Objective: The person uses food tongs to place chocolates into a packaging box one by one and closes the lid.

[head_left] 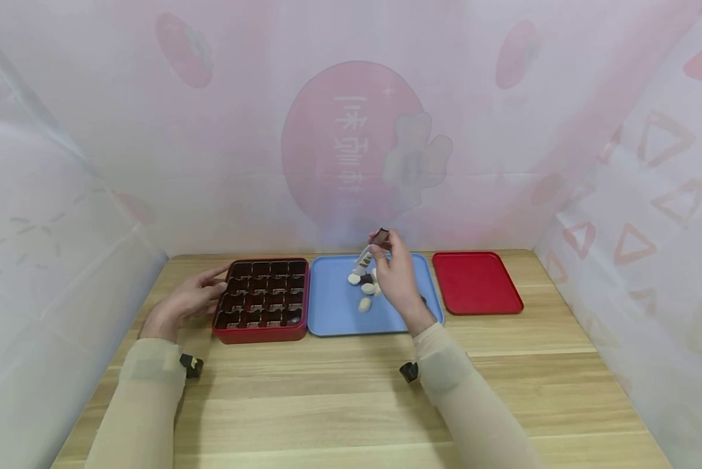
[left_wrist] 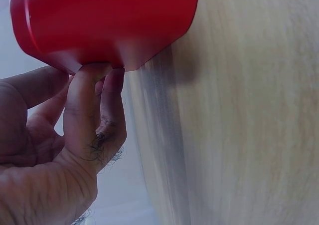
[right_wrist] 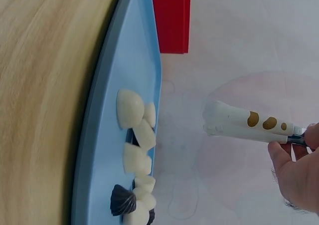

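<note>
In the head view my right hand (head_left: 394, 270) pinches the dark end of small white tongs (head_left: 364, 259) above the blue tray (head_left: 327, 299). Brown spots mark the tongs (right_wrist: 249, 122) in the right wrist view, and their pale rounded tips point away from the hand; I cannot tell if anything is between them. Several white chocolates (right_wrist: 130, 109) and dark ridged chocolates (right_wrist: 123, 200) lie on the tray. My left hand (head_left: 192, 296) touches the left side of a red box (head_left: 263, 335) fitted with a dark divided insert (head_left: 261, 293). Its fingertips (left_wrist: 92, 71) press the outer wall.
To the right of the blue tray lies a shallow red lid (head_left: 478, 283). All stand along the back of a wooden table (head_left: 304, 404). A pale pink printed cloth (head_left: 227, 163) rises behind and at both sides. A small dark piece lies by the right wrist.
</note>
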### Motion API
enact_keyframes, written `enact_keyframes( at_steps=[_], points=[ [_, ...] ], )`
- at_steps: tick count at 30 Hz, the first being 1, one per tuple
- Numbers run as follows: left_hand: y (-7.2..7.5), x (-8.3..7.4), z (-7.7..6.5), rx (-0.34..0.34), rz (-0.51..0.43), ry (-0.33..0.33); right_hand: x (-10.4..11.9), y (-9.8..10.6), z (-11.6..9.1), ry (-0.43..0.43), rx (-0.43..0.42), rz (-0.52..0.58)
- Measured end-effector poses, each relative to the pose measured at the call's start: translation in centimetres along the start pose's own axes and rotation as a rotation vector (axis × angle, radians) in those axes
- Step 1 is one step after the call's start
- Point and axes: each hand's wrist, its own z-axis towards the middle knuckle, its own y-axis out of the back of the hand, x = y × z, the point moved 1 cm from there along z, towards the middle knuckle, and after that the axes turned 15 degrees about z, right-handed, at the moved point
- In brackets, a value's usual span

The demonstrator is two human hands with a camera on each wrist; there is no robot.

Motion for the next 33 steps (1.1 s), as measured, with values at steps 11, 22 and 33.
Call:
enact_keyframes(
  at_steps=[11, 22, 33],
  points=[
    [-0.1, -0.1, 0.1, 0.007, -0.029, -0.003, -2.0, 1.0, 0.6, -0.031, 0.015, -0.081],
    [-0.2, 0.1, 0.3, 0.006, -0.036, -0.01, -3.3, 1.2, 0.8, -0.105, 0.081, -0.11],
    [-0.1, 0.0, 0.3, -0.001, -0.018, -0.009, -3.5, 1.0, 0.4, -0.083, 0.132, -0.122]
  ],
)
